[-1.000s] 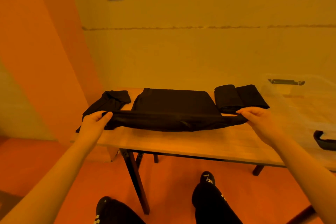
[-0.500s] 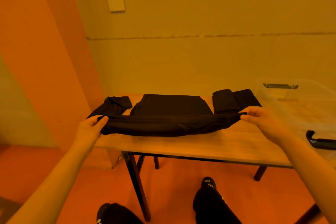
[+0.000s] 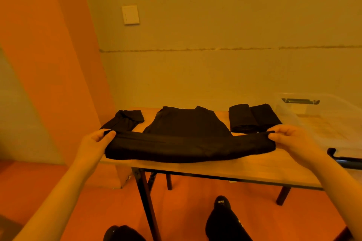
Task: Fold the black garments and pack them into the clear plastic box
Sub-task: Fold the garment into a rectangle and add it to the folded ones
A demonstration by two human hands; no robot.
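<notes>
Black shirt (image 3: 188,139) stretched crosswise, hem pinched between left hand (image 3: 96,143) and right hand (image 3: 290,139); collar directly beyond, equally near both.

Black garment (image 3: 188,139) spread on table, near edge raised as a fold. Two folded black garments (image 3: 254,117) beside clear plastic box (image 3: 321,123). Crumpled black garment (image 3: 125,121) far left.
</notes>
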